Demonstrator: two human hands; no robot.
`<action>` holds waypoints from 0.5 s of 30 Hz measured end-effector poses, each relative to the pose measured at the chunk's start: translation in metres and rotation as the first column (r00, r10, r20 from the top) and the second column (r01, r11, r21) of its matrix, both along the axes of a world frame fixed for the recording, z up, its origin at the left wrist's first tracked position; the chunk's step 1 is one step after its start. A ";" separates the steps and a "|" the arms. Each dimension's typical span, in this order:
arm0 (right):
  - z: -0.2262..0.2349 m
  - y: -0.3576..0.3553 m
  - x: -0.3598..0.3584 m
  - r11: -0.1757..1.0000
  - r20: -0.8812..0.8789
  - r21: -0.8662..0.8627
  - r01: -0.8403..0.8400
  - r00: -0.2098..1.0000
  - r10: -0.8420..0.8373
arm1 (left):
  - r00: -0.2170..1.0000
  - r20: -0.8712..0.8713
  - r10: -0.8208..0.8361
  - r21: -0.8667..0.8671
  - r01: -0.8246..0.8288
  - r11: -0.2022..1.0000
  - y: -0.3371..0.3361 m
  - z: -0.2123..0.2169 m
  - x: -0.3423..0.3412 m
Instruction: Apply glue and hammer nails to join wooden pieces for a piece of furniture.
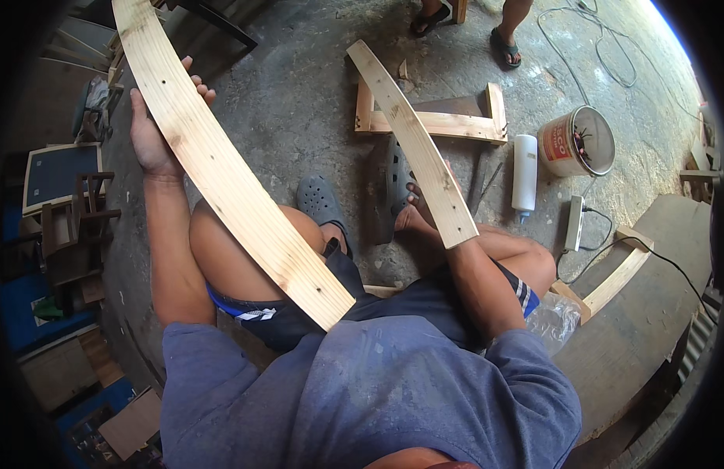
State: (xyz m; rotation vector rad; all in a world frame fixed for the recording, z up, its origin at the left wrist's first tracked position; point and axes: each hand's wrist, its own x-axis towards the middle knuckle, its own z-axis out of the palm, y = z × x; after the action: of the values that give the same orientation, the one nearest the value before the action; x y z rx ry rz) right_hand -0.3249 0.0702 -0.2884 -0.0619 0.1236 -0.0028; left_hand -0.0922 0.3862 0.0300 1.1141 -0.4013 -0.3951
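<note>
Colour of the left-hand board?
Left-hand board: pale tan, with wood grain; shows best in head view.

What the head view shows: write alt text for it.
A seated person holds one wooden plank in the left hand and another plank in the right hand, above a floor with a wooden frame, white bottle and bucket.

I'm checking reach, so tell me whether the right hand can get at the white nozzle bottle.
Probably yes, but not without releasing something: the right hand holds the narrower wooden board. The white nozzle bottle is off to its right, with only slim dark bars on the floor between.
</note>
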 end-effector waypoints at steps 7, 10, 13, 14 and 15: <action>0.017 -0.014 0.007 0.936 -0.164 -0.194 -0.295 0.950 0.265 | 1.000 -0.007 -0.030 0.003 0.030 1.000 0.002 -0.001 0.001; 0.021 -0.009 0.004 0.933 -0.151 -0.229 -0.279 0.957 0.249 | 1.000 -0.006 -0.013 0.018 0.013 1.000 0.003 -0.001 0.000; 0.027 -0.003 0.005 0.907 -0.210 -0.252 -0.337 0.934 0.289 | 1.000 -0.014 0.000 0.018 0.000 1.000 0.004 -0.001 0.000; 0.031 -0.003 0.007 0.896 -0.229 -0.260 -0.359 0.925 0.304 | 1.000 -0.025 -0.002 0.006 0.002 1.000 0.004 0.000 0.000; 0.036 0.000 0.008 0.831 -0.269 -0.427 -0.356 0.927 0.259 | 1.000 -0.014 -0.006 0.010 0.007 1.000 0.004 0.000 0.000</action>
State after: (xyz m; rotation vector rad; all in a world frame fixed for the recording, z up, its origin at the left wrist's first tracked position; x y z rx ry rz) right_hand -0.3168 0.0704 -0.2528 -0.5729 0.3142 0.3030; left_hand -0.0922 0.3902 0.0299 1.1190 -0.3908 -0.4109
